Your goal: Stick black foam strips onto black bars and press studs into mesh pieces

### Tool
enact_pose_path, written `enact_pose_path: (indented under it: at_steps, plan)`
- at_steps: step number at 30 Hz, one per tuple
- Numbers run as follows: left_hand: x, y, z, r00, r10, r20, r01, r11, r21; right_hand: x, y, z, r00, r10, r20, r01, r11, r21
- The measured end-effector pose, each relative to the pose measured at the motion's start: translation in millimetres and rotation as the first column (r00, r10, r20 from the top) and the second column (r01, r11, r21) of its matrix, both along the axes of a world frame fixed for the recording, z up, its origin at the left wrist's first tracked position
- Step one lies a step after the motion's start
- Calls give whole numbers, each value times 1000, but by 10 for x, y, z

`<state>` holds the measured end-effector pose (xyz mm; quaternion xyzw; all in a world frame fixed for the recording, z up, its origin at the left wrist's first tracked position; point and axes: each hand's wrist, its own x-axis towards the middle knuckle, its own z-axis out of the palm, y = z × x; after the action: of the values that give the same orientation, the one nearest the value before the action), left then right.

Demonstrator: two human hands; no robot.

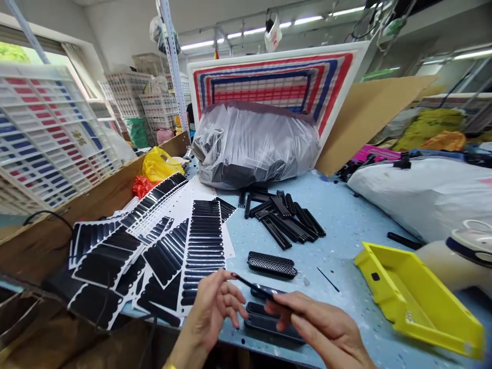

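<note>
left wrist (185,344): shiny yellow band (170,365) | left grip (216,301): bare | right grip (322,324): bare

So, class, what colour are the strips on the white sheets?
The strips are black; the head view shows them best.

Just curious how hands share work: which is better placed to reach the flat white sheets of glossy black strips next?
Likely the left hand: it is beside the white sheets; the right hand is farther away, holding a long, slim black piece. Whether the left touches that piece is unclear.
</note>
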<state>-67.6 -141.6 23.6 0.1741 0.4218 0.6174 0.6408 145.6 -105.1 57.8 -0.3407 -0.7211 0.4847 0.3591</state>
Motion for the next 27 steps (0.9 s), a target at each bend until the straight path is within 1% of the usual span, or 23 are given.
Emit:
enact_pose_path:
  at_steps: [2,3,5,6,7,8,9,10,12,13,14,16,17,19,22,25,27]
  plan:
    - [147,173,15,1000,-15,14,14,1000,27,73,-46,-93,999,35,13,-34,997,-75]
    - [181,243,6,1000,-15,0,15,999,40,125,-44,-159,1000,26,9,-24,992,-123]
    - [198,354,-33,998,0,-56,4,998,58,239,15,-295,998,-59,-1,58,983,-175]
    - [196,400,-57,996,13,-93,-7,998,62,291,70,-352,992,-125,11,126,980,-156]
    - [195,441,-82,991,27,-130,-19,998,63,336,138,-398,981,-192,36,194,976,-94]
    - [199,478,-104,986,39,-163,-28,998,64,368,215,-431,965,-254,68,254,967,11]
    - [211,513,-122,981,43,-189,-31,998,63,386,294,-452,948,-302,97,287,948,140]
    - [228,546,-135,978,42,-206,-29,998,63,387,369,-463,936,-333,118,293,918,269]
    - [273,602,-148,975,23,-219,-8,998,67,348,491,-473,934,-332,134,233,848,476]
    - [295,625,-148,975,10,-221,5,998,68,314,531,-477,940,-306,149,182,823,538]
    - [314,644,-147,976,4,-220,12,998,69,277,558,-482,945,-271,183,123,813,569]
    - [336,673,-148,976,1,-216,14,998,65,207,579,-503,939,-212,272,22,825,565]
    - [339,683,-154,976,2,-216,12,998,62,181,580,-519,934,-195,298,-4,831,556]
    - [337,696,-186,975,2,-222,11,998,55,151,581,-561,935,-184,303,-12,836,548]
    - [331,713,-300,975,4,-223,9,998,57,149,602,-627,948,-188,258,8,821,571]
    - [330,751,-443,970,0,-242,14,998,54,166,641,-656,939,-191,287,-18,803,596]
    - [325,786,-505,953,-18,-303,37,998,56,177,663,-642,928,-189,321,-48,794,606]
